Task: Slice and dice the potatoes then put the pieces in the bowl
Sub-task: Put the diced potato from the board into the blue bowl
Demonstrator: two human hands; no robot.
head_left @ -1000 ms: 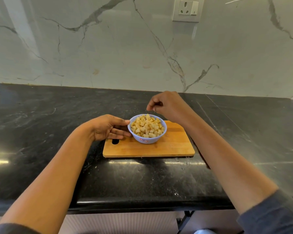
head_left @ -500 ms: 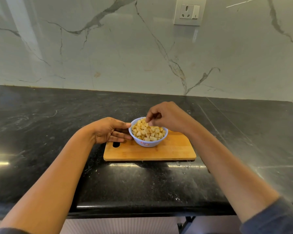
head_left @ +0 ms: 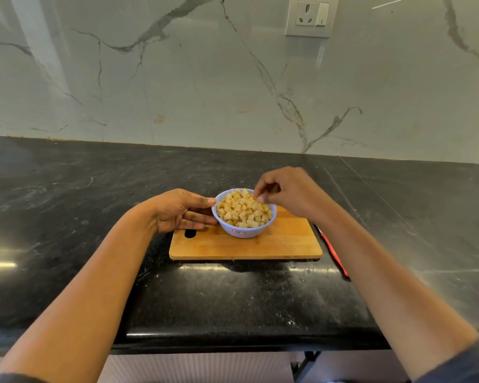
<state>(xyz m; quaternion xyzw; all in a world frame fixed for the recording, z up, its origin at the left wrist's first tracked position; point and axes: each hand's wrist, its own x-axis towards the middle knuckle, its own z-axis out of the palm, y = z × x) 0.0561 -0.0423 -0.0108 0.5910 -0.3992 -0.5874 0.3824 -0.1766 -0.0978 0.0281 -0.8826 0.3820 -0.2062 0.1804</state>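
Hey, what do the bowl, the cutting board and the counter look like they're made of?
Bowl: probably plastic, pale lavender-blue, smooth with a soft sheen and a small sticker on its wall. Cutting board: wood or bamboo, matte, with lengthwise grain strips and a cut handle slot. Counter: polished black stone, likely granite, mottled and mirroring light.
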